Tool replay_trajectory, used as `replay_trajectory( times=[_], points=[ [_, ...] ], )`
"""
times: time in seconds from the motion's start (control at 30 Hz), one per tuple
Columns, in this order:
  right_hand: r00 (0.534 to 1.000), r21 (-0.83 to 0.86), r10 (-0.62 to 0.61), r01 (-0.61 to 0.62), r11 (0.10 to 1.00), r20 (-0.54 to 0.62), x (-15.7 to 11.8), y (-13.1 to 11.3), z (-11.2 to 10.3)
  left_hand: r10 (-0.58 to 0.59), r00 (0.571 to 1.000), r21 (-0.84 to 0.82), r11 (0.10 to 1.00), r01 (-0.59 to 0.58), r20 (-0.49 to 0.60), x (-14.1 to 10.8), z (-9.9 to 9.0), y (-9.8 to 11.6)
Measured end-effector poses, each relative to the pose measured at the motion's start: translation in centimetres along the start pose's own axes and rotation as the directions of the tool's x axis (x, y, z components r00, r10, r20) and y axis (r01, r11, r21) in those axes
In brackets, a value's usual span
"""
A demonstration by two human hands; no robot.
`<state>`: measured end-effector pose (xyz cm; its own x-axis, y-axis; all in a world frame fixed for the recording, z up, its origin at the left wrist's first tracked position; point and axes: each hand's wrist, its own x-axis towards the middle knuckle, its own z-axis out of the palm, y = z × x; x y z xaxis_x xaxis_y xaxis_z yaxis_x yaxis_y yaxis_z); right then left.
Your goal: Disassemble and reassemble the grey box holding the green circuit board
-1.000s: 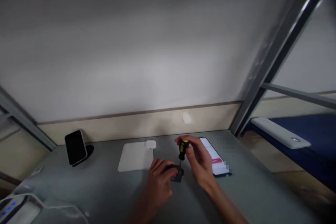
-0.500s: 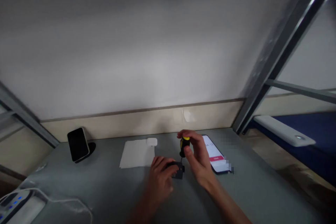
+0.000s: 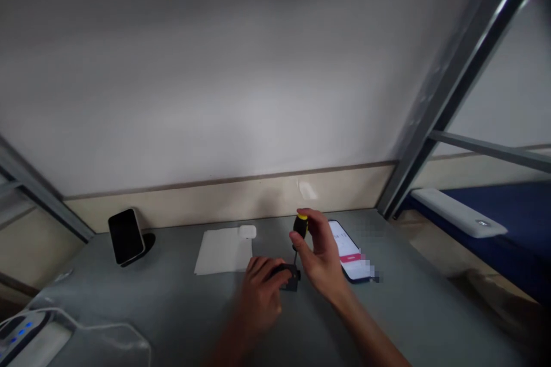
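My right hand [image 3: 322, 258] is closed around the handle of a screwdriver [image 3: 300, 230], black with a yellow top. It stands nearly upright, and its thin shaft reaches down to a small black block-shaped part [image 3: 291, 282]. Whether the tip sits in a screw is too small to tell. From the left, my left hand [image 3: 262, 289] grips this part low over the desk, with the fingers hiding much of it.
On the grey desk [image 3: 185, 315], a phone [image 3: 350, 255] with a lit screen lies right of my hands. White paper [image 3: 224, 252] with a small white case [image 3: 248, 231] lies behind left. Farther left are a dark-screened device on a stand [image 3: 125, 236] and a white cable [image 3: 107, 328].
The fingers of my right hand have shifted on the screwdriver handle, with the forefinger and thumb drawn up around it. The left hand keeps its hold on the black part. The view has shifted slightly.
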<state>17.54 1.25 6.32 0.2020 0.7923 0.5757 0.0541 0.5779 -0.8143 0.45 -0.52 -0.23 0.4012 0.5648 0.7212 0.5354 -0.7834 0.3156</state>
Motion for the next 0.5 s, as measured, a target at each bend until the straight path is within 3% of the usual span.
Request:
replay_trajectory(
  times=[0.23,0.4,0.5],
  points=[
    [0.991,0.115,0.067,-0.080,0.990,0.114,0.06,-0.14,-0.24,-0.007,1.000,0.024,1.000,0.007,-0.008,-0.03,0.18,0.06],
    [0.996,0.067,0.016,-0.010,0.998,-0.091,0.52,0.38,0.05,-0.003,0.999,0.002,1.000,0.003,-0.044,0.02,0.28,0.00],
    [0.995,0.159,0.086,-0.076,0.984,-0.055,0.79,0.56,0.14,-0.002,0.999,-0.002,1.000,0.002,-0.035,0.07,0.19,-0.01]
  ],
)
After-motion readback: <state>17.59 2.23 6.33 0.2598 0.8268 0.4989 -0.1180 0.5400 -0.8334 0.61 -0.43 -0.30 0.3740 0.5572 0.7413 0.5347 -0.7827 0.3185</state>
